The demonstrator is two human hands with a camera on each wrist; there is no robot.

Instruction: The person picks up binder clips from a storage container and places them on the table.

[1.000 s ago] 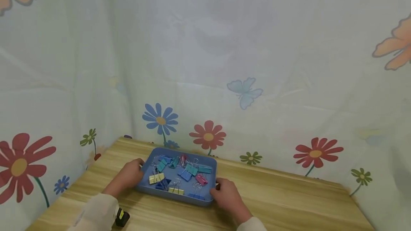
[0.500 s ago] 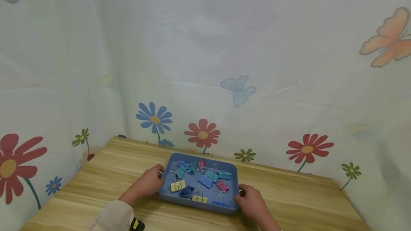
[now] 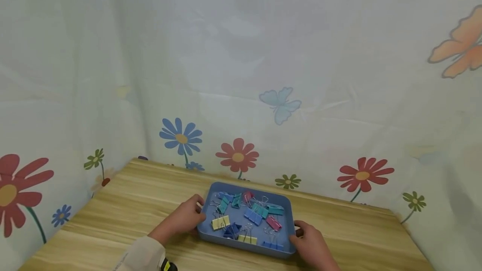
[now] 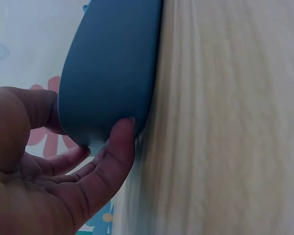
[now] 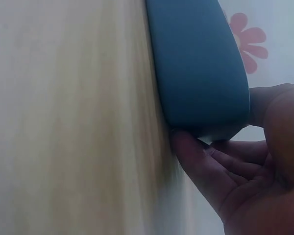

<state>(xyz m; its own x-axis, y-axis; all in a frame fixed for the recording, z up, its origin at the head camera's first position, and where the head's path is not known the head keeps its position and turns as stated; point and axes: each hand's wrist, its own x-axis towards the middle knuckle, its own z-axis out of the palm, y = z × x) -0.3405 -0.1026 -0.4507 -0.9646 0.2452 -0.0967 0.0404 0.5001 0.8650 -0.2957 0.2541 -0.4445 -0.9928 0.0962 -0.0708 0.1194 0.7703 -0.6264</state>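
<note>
A shallow blue tray (image 3: 226,242) holds several binder clips in yellow, pink, teal and blue, among them a yellow clip (image 3: 220,222) and a pink clip (image 3: 273,223). My left hand (image 3: 184,216) grips its left end. In the left wrist view the thumb goes over the rim, while the fingers (image 4: 121,147) press the outer wall (image 4: 108,73). At the opposite end my right hand (image 3: 311,241) holds the tray the same way, its fingers (image 5: 196,156) low against the outside wall (image 5: 201,63). The tray lies at or very near table level; contact underneath is hidden.
The wood-grain table (image 3: 113,216) extends on both sides of the tray. Close behind its back edge hangs a pale curtain (image 3: 226,74) printed with flowers and butterflies. A black and yellow object (image 3: 168,265) sits by the left sleeve (image 3: 141,254).
Both hands have shifted the tray to the right and slightly nearer along the table, mostly in the first half second. The clips stay inside it. My grip looks the same.
</note>
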